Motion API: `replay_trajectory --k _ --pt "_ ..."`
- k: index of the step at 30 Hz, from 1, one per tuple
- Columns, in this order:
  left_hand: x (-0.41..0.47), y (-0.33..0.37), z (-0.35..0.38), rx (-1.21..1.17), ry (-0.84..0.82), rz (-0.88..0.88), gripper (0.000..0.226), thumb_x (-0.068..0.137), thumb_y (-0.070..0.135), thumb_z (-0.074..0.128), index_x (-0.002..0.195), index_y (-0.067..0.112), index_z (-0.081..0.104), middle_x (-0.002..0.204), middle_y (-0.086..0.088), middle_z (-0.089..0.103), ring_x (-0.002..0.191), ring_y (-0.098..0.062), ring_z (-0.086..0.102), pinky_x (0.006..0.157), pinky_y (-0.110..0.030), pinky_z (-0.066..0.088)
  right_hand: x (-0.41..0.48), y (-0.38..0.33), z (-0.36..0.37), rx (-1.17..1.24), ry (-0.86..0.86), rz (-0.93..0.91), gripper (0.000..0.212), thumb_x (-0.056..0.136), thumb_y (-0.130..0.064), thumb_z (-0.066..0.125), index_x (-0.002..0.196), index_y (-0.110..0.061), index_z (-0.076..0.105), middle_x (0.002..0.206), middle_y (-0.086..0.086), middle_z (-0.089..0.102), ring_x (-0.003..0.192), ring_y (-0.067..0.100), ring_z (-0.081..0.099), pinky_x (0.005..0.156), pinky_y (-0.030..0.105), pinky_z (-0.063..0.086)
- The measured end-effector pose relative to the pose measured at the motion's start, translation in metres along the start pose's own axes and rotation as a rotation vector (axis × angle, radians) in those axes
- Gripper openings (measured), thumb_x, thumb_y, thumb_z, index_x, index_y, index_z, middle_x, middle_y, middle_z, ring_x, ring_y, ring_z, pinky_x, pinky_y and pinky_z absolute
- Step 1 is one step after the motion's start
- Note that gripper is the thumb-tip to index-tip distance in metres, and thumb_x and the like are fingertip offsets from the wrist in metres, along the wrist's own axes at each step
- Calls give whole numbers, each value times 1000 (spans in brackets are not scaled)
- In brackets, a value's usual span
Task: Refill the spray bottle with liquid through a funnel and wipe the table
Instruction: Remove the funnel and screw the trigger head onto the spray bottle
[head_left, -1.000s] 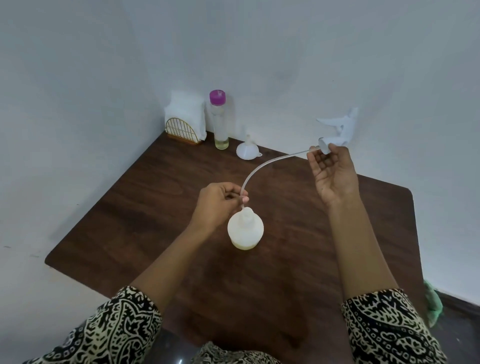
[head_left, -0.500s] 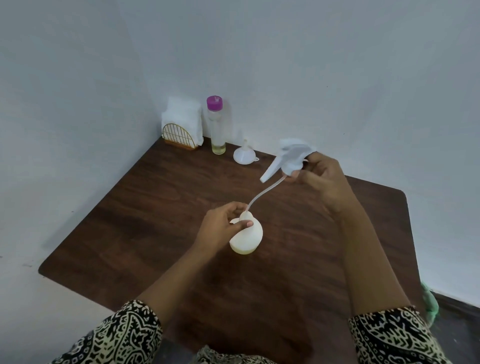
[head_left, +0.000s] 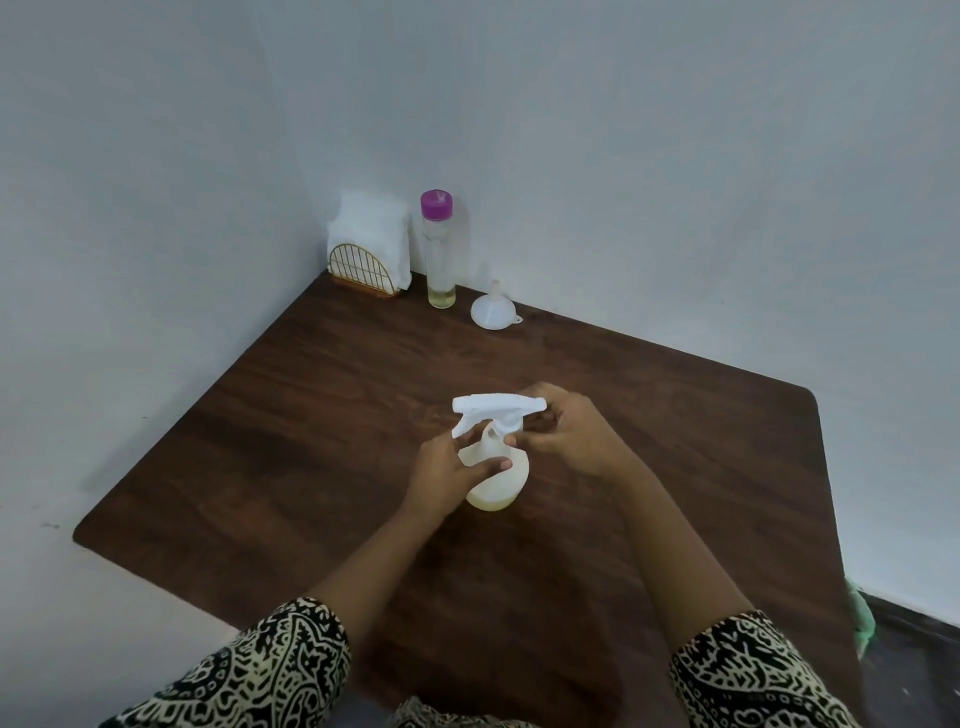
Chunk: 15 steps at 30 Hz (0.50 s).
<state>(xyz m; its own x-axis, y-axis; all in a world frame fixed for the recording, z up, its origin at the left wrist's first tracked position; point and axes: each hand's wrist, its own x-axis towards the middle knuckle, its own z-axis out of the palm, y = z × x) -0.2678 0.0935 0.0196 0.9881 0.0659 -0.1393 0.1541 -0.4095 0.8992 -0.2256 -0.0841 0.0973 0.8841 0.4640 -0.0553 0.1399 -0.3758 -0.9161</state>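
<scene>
A round translucent spray bottle (head_left: 497, 486) with pale yellowish liquid at its bottom stands mid-table. My left hand (head_left: 451, 465) wraps around its left side and neck. The white trigger spray head (head_left: 496, 410) sits on the bottle's neck, its tube hidden inside. My right hand (head_left: 569, 434) grips the head's collar and rear end. A white funnel (head_left: 493, 312) rests mouth-down near the back wall. Beside it stands a tall clear bottle (head_left: 439, 260) with a purple cap and a little yellow liquid.
The brown wooden table (head_left: 291, 415) fits into a corner of white walls. A gold wire holder with white napkins (head_left: 370, 249) stands in the back corner. Something green (head_left: 861, 616) lies on the dark floor past the table's right edge.
My right hand brought the spray head down from high on the right, feeding its long tube into the bottle. The head now sits on the neck. My left hand shifted from neck to body.
</scene>
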Motion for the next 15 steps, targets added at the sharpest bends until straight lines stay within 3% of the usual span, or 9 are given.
replay_trajectory --k 5,11,15 --pt "4 -12 6 -42 -22 10 62 61 57 76 115 28 69 109 13 71 106 -6 62 91 -39 52 5 11 8 -91 48 -30 28 73 -19 80 86 -38 63 92 -13 65 87 0 62 73 13 46" --pt "8 -24 10 -90 -38 -80 65 67 42 84 124 17 64 121 0 65 114 -16 58 93 -33 50 16 17 13 -190 -32 -49 23 75 -20 79 96 -19 70 93 -8 65 85 3 62 75 20 50" --pt "5 -24 12 -135 -46 -8 56 62 52 79 111 27 69 107 7 70 105 -12 62 91 -40 53 21 16 10 -277 -52 -64 23 72 -26 80 91 -19 69 84 -19 60 79 0 59 70 18 45"
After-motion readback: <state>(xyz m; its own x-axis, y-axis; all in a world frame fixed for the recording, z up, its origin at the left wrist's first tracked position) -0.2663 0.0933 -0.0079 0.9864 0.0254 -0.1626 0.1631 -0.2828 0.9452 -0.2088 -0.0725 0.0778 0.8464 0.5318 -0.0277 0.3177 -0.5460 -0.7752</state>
